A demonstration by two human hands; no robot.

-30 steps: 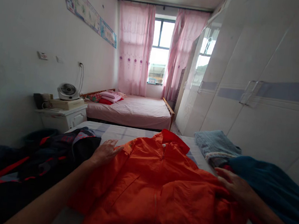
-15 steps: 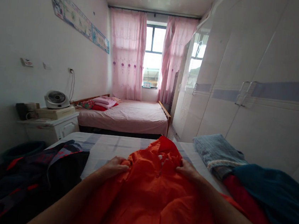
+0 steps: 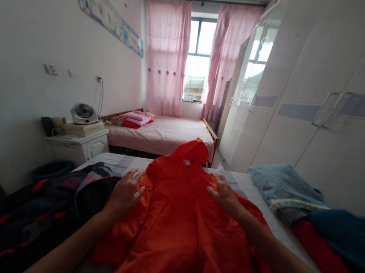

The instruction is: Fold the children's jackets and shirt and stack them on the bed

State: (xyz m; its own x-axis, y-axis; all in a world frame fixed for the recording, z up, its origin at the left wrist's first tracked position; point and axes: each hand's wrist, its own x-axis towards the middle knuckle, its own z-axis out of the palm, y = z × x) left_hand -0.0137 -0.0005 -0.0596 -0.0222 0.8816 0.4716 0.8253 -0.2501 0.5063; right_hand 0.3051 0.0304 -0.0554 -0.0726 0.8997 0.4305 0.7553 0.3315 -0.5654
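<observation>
1. Pink curtains (image 3: 165,56) hang well beyond both hands, past a pink-covered bed (image 3: 170,131); nearer, under and around the hands, lies a striped bedsheet (image 3: 252,187).

2. Between the hands, an orange hooded jacket (image 3: 173,222) lies front up on that sheet, hood beyond the fingertips, hem towards the wearer of the camera.

3. Left hand (image 3: 126,191): loosely open, fingers spread, at the shoulder of the jacket on its side, with no cloth visibly pinched. Whether the palm presses down, I cannot tell.

4. Right hand (image 3: 225,195): likewise open, fingers reaching forward at the opposite shoulder, gripping nothing that shows.

5. With neither hand holding it, the hood, which looks propped up, could flop over the collar.

6. Flat palms pushing unevenly might skew the shoulders or set creases, as the thin-looking shell already ripples below the right hand.

7. Outside the left hand, a black jacket with red trim (image 3: 40,217) sits close; a wide outward sweep could tangle its edge with the orange sleeve.

8. Rightward of the right hand, a careless elbow might disturb the light-blue garment (image 3: 285,182) or the red garment (image 3: 323,255).
</observation>
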